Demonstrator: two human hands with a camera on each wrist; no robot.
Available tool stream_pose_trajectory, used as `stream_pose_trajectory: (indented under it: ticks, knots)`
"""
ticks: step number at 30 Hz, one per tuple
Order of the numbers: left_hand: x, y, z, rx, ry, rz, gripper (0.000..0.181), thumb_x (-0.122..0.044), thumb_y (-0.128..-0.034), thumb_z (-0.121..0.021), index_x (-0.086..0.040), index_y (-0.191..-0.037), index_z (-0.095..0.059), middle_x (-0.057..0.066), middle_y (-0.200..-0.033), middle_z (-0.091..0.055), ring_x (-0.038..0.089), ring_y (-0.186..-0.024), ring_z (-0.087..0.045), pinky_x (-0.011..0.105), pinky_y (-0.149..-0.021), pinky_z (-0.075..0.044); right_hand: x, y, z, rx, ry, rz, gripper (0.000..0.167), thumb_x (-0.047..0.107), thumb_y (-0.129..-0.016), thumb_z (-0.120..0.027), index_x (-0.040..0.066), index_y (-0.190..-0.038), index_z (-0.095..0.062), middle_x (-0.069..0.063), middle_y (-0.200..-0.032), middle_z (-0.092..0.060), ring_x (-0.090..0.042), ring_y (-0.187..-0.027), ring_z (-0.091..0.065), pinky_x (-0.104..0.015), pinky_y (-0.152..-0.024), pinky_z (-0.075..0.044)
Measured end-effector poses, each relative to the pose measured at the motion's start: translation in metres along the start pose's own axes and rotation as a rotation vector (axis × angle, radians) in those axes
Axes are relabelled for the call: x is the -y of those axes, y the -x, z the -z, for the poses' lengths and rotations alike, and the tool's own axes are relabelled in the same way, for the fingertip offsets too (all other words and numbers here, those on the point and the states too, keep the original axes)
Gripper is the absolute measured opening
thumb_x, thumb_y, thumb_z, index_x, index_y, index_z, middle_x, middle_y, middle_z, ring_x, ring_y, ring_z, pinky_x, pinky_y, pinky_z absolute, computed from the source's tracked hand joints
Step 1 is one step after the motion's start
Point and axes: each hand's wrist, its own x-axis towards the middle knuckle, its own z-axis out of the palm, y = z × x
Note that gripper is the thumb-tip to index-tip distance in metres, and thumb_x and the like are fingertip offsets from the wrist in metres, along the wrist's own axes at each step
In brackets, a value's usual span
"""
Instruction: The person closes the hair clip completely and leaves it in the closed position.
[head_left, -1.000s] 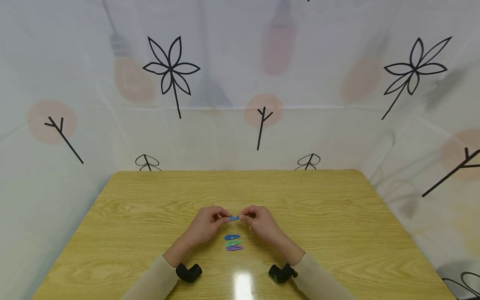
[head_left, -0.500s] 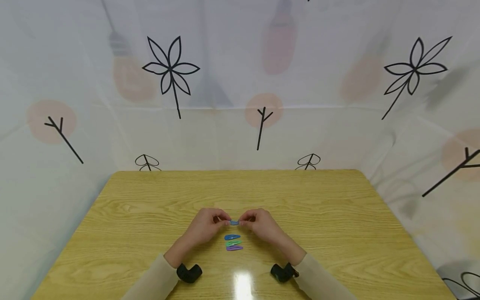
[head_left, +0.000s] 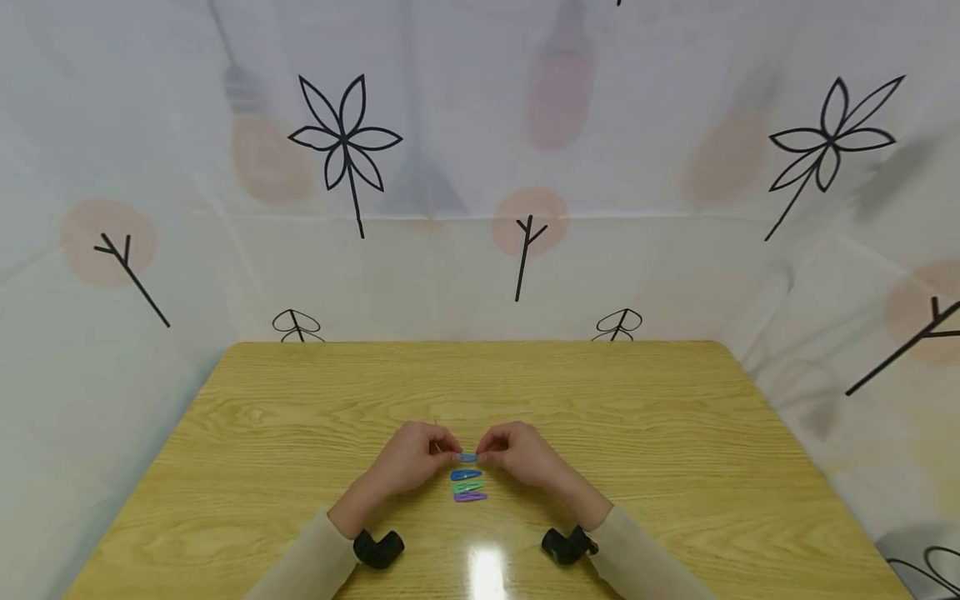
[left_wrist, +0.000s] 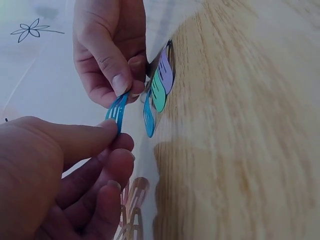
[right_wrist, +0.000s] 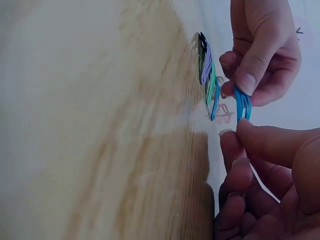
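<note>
The held clip [head_left: 468,457], a blue one, is now held closer to the blue clip [head_left: 466,475] than a second ago: it is drawn toward the wearer's side by both hands together, and only a narrow strip of surface [head_left: 300,400] is seen between the two. One end is pinched between thumb and fingertips of the left hand [head_left: 414,456]; the opposite end is pinched in the same way by the right hand [head_left: 522,455]. Both hands are nearly closed at the tips, and nothing else is gripped. By the wrist views, the clip appears to be kept just off the surface, though whether an edge is touched to it cannot be told.

The row is left undisturbed: the blue clip is placed nearest the hands, with the green clip [head_left: 468,487] beyond it and the purple clip [head_left: 470,497] just beside the green one, nearest the wearer. The held clip is kept roughly parallel to them, so the work seems to be reduced to fine placing; release is not yet made.
</note>
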Motion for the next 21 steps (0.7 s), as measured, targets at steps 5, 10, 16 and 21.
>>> stream_pose_trajectory:
  ticks: [5,10,16,21]
  knots:
    - [0.002,0.001,-0.002,0.028,-0.009,-0.016,0.004,-0.018,-0.0906,-0.075,-0.015,-0.091,-0.077,-0.015,-0.080,-0.064,0.004,-0.069,-0.056,0.026,-0.063,-0.047,-0.001,0.000,0.000,0.054,0.036,0.004,0.004,0.011,-0.092,-0.072,0.006,-0.091,-0.073,0.005,-0.081,-0.065,-0.012,-0.074,-0.055,-0.027,-0.067,-0.045]
    - [0.004,0.002,-0.004,0.059,0.009,-0.012,0.005,-0.019,-0.0912,-0.074,-0.015,-0.089,-0.076,-0.014,-0.079,-0.063,0.004,-0.069,-0.056,0.025,-0.063,-0.048,-0.002,0.000,0.000,0.076,0.068,-0.001,0.005,0.012,-0.092,-0.072,0.008,-0.091,-0.073,0.006,-0.080,-0.065,-0.013,-0.074,-0.054,-0.027,-0.066,-0.043]
    - [0.009,0.000,-0.006,0.073,0.051,-0.008,0.004,-0.017,-0.0904,-0.075,-0.016,-0.086,-0.075,-0.011,-0.078,-0.062,0.006,-0.068,-0.055,0.026,-0.063,-0.047,-0.001,0.000,-0.002,0.070,0.097,0.008,0.005,0.013,-0.093,-0.071,0.010,-0.089,-0.072,0.008,-0.080,-0.064,-0.011,-0.074,-0.055,-0.028,-0.068,-0.044]
    - [0.013,-0.001,-0.007,0.081,0.076,-0.003,0.006,-0.019,-0.0917,-0.074,-0.014,-0.088,-0.075,-0.009,-0.079,-0.062,0.007,-0.069,-0.055,0.026,-0.062,-0.047,0.000,0.001,-0.002,0.063,0.117,0.008,0.005,0.013,-0.093,-0.071,0.012,-0.089,-0.072,0.009,-0.080,-0.064,-0.011,-0.074,-0.055,-0.028,-0.067,-0.044]
